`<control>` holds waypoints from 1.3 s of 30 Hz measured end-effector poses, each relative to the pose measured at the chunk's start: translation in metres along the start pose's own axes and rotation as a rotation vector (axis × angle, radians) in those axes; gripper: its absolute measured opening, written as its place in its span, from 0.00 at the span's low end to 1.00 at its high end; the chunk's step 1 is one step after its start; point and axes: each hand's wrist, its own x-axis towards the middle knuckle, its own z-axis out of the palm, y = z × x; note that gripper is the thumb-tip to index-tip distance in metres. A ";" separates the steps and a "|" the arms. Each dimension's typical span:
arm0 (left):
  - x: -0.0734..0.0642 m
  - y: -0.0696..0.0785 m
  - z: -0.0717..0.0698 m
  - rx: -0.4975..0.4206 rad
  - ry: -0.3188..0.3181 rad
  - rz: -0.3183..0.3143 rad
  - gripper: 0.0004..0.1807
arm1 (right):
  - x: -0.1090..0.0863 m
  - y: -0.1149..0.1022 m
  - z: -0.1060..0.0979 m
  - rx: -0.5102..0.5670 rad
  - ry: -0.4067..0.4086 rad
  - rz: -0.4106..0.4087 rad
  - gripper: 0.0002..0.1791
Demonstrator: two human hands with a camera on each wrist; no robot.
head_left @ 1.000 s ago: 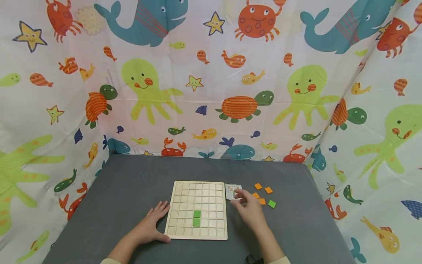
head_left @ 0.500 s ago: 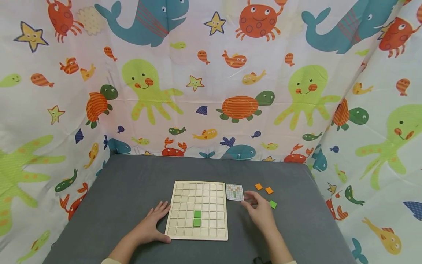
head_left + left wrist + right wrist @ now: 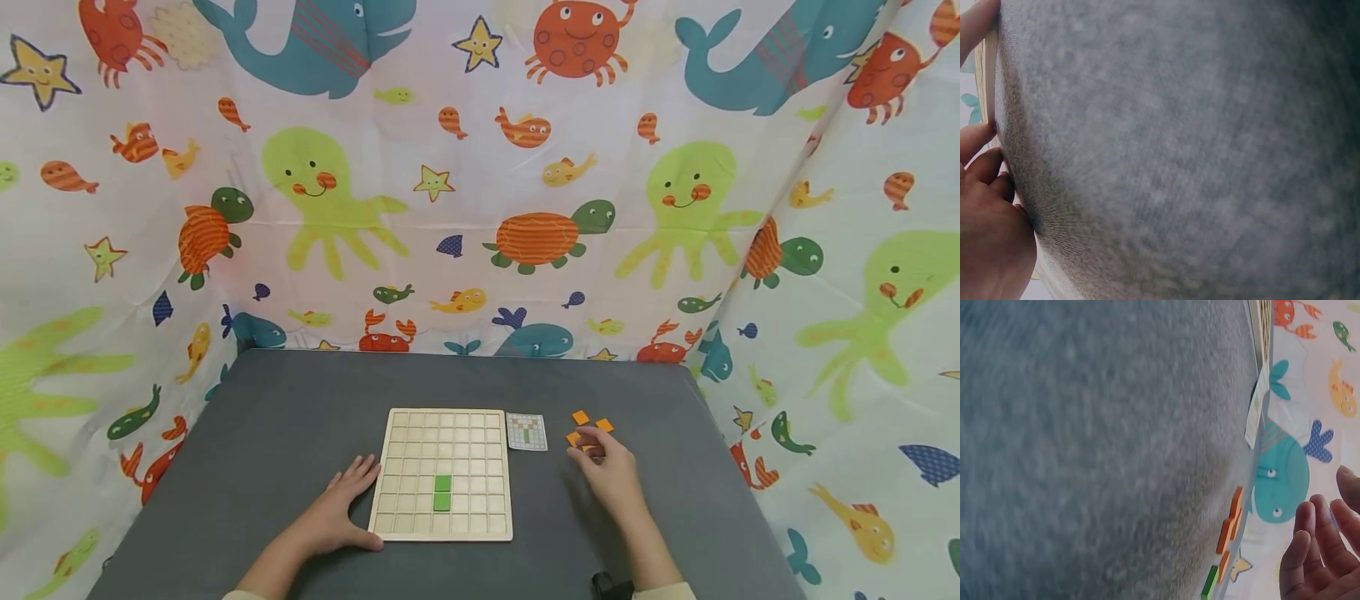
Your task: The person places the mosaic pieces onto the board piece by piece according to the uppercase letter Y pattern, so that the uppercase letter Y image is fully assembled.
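My left hand [image 3: 333, 515] rests against the left edge of a wooden grid board [image 3: 408, 475], its fingers spread and the thumb by the near corner. In the left wrist view, the fingers [image 3: 982, 140] touch the board's side. Two green square tiles [image 3: 442, 492] sit in neighbouring cells, one behind the other. My right hand [image 3: 615, 479] hovers by several loose orange tiles [image 3: 581, 417], fingers loosely bent with nothing between them. The right wrist view shows its fingers [image 3: 1322, 537] apart from the tiles. A loose green tile [image 3: 1209, 581] appears there; in the head view the hand hides it.
A small printed pattern card [image 3: 527, 432] with a grid lies against the board's right side. Grey cloth [image 3: 315, 400] covers the table. A curtain [image 3: 465, 200] printed with sea animals encloses the back and sides. A black object [image 3: 611, 587] shows beside the right forearm.
My right hand has moved from the pattern card rightward to the orange tiles, uncovering the card. My left hand stays at the board's edge. The head view has shifted slightly.
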 end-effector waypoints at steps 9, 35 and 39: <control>-0.001 0.002 -0.005 -0.010 -0.022 -0.009 0.71 | 0.001 0.012 -0.012 -0.011 0.027 0.053 0.22; -0.001 0.004 -0.007 -0.014 -0.045 -0.034 0.71 | 0.013 0.049 -0.032 -0.170 -0.080 0.303 0.29; 0.000 0.003 -0.006 -0.023 -0.043 -0.032 0.71 | 0.013 0.051 -0.032 -0.175 -0.087 0.307 0.29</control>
